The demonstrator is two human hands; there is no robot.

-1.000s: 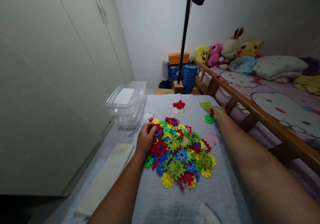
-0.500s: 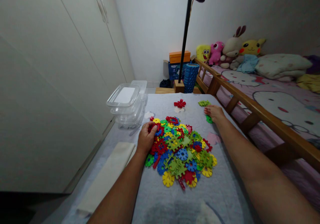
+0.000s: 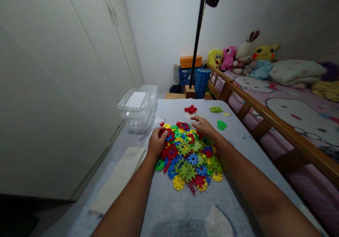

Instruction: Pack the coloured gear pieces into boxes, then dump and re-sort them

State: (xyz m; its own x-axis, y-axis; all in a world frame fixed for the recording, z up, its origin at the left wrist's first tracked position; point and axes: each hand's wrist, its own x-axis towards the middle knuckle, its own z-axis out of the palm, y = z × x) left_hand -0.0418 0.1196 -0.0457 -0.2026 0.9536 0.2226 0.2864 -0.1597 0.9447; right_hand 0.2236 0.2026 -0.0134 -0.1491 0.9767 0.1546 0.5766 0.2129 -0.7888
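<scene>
A heap of flat plastic gear-shaped and square pieces (image 3: 189, 156) in red, blue, green and yellow lies on a grey blanket (image 3: 185, 208). My left hand (image 3: 156, 142) rests on the heap's left edge, fingers curled round red pieces. My right hand (image 3: 202, 126) hovers over the heap's far side, fingers stretched out and empty. Set apart beyond it lie a dark green gear (image 3: 221, 125), a light green piece (image 3: 215, 109) and a red piece (image 3: 190, 109).
Stacked clear plastic boxes (image 3: 137, 106) stand at the blanket's left edge. A wooden bed rail (image 3: 267, 119) runs along the right, with plush toys (image 3: 238, 55) on the bed. A black pole (image 3: 197, 36), a blue roller (image 3: 202, 83) and white wardrobe doors (image 3: 66, 71) surround the area.
My right hand has come back from the green pieces at the far right to the heap's far side. The dark green gear stays on the blanket. My left hand has hardly moved.
</scene>
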